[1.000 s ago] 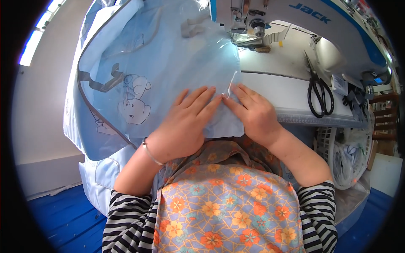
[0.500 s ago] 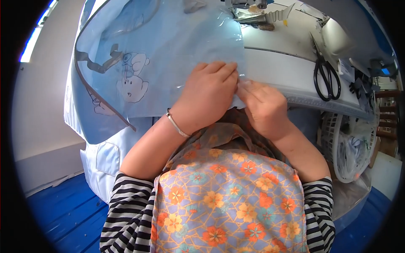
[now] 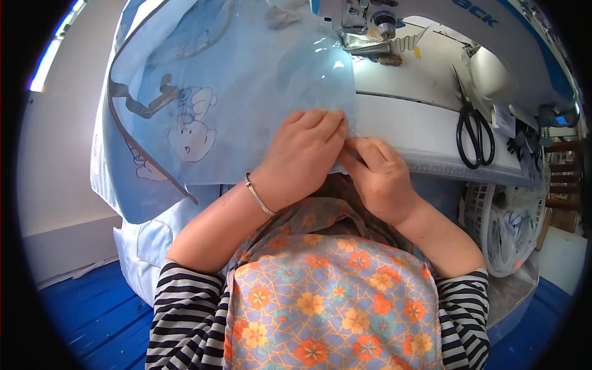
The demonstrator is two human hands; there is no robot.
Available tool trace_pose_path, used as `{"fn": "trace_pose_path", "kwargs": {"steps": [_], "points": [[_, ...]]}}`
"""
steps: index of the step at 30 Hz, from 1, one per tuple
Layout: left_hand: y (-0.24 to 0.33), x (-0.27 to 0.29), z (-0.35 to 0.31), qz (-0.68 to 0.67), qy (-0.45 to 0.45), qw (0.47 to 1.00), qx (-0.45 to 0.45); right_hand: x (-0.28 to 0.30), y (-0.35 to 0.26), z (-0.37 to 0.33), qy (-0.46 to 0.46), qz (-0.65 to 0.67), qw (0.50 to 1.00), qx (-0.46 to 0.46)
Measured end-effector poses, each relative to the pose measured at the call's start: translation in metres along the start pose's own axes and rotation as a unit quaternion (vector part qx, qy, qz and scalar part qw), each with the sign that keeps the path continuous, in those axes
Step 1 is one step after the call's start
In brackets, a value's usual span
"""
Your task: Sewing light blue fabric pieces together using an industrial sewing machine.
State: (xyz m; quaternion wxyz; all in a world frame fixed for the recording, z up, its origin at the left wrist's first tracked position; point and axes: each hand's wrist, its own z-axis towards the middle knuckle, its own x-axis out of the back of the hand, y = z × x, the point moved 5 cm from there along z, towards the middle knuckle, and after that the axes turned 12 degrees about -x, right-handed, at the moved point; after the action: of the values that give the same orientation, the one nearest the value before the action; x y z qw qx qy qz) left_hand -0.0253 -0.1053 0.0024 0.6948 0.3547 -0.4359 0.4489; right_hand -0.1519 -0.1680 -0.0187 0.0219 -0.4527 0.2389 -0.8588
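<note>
A light blue sheet (image 3: 259, 80) with a glossy clear layer and line-drawn bear figures lies across the sewing table. My left hand (image 3: 306, 147) rests on its near right part, fingers bent and pressed together at the right edge, the tips hidden. Close beside it, my right hand (image 3: 379, 176) pinches the near right edge of the sheet between thumb and curled fingers. Past both hands, the sheet's far right edge reaches the presser foot area of a white and blue sewing machine (image 3: 512, 43). Dark grey binding (image 3: 117, 126) runs along the sheet's curved left edge.
Black-handled scissors (image 3: 473, 132) lie on the white table (image 3: 404, 120) to the right. A clear ruler (image 3: 456, 168) follows the table's near edge. Below right stands a white basket (image 3: 478, 213) with clear plastic scraps. White fabric (image 3: 151, 237) hangs at the left.
The view has tipped upward, showing more of the sewing machine. Both hands stay at the sheet's right edge; the right fingers look more curled.
</note>
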Motion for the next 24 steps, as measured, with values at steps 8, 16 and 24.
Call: {"fn": "trace_pose_path", "kwargs": {"steps": [8, 16, 24], "points": [[-0.023, -0.007, 0.005, 0.07, 0.051, 0.996, -0.027, -0.008, 0.004, 0.014, 0.006, -0.064, 0.998, 0.008], [-0.059, -0.012, 0.017, 0.042, 0.072, 0.995, -0.047, -0.013, 0.012, 0.035, -0.002, -0.063, 0.998, 0.007], [-0.088, -0.013, 0.034, 0.01, 0.088, 0.995, -0.054, -0.01, 0.02, 0.063, -0.004, -0.043, 0.999, -0.016]]}}
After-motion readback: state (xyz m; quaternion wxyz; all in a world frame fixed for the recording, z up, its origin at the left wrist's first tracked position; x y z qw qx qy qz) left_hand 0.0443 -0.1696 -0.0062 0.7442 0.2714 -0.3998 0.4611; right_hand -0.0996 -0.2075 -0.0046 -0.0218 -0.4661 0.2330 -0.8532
